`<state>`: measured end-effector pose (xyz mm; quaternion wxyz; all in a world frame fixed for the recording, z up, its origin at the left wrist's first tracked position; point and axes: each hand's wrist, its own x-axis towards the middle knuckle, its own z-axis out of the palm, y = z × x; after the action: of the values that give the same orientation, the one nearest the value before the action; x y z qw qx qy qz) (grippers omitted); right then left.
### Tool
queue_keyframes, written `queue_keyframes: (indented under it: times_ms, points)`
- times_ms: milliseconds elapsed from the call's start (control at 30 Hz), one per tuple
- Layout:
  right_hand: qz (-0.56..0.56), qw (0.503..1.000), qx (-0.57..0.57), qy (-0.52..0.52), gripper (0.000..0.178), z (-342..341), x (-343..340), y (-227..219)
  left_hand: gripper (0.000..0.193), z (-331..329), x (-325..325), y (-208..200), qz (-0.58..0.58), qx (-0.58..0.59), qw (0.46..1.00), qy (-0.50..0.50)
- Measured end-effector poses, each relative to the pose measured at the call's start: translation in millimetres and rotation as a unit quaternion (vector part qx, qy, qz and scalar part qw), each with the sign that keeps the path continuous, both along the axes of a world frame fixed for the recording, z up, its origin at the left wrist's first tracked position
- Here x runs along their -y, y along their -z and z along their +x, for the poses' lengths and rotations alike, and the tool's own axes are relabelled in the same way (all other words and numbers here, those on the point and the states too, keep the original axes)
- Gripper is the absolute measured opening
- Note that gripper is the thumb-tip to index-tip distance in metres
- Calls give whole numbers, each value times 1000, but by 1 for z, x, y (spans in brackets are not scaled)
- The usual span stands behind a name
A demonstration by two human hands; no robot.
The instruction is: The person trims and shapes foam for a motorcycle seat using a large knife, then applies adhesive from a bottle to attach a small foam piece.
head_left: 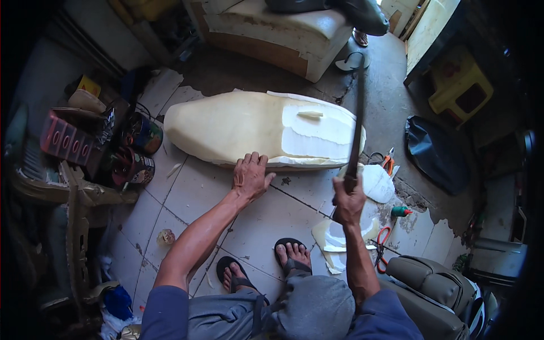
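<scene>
Left hand (249,177) lies, fingers loosely extended, on the near edge of the cream foam pad (226,124), while right hand (349,201) grips a long dark blade (359,110).

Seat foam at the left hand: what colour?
The seat foam is cream, white towards the right; head view.

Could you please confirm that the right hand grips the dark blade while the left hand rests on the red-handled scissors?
Not quite: the head view shows the left hand resting on the cream foam block; the right hand does grip the dark blade.
</scene>
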<state>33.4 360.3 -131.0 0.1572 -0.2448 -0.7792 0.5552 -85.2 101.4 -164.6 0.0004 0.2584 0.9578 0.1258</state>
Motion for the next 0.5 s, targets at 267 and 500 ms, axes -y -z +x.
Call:
queue_keyframes:
  times_ms: [267, 500]
  points:
    - [317, 935, -6, -156, 24, -200, -5, 6, 55, 0, 19, 0, -43, 15, 997, 59]
    - [312, 934, -18, -174, 18, -153, -31, 4, 45, -10, 62, 15, 25, -44, 996, 72]
